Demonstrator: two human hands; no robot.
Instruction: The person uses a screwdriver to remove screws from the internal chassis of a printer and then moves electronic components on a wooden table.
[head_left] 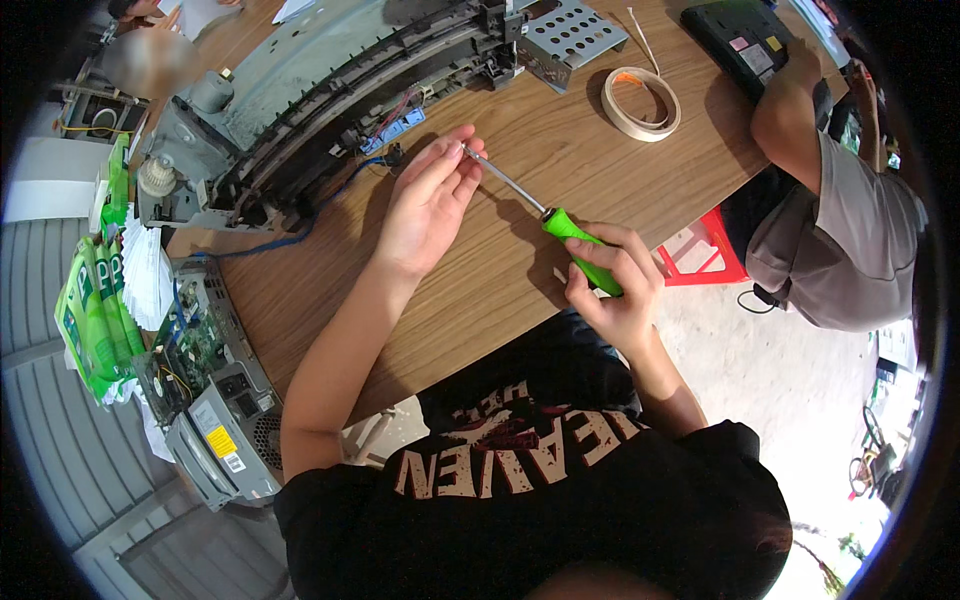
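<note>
My right hand [620,285] is wrapped around the green handle of a screwdriver [582,250], whose metal shaft slants up and left over the wooden table. At the far end of the shaft is my left hand [425,205], palm turned up, thumb bent against the fingers beside the tip. Whatever tiny thing may sit between those fingertips is too small to make out. Just beyond my left hand lies a large stripped machine frame [345,115], with a long black toothed rail, loose wires and a white gear. A blue cable [285,240] trails from it along the table.
A roll of masking tape [641,128] and a perforated metal plate [570,42] lie on the table [520,300]. At right a co-worker's arm reaches to an upturned black laptop [745,50] above a red stool [705,250]. An opened computer case [225,420] and green packages [95,310] stand left.
</note>
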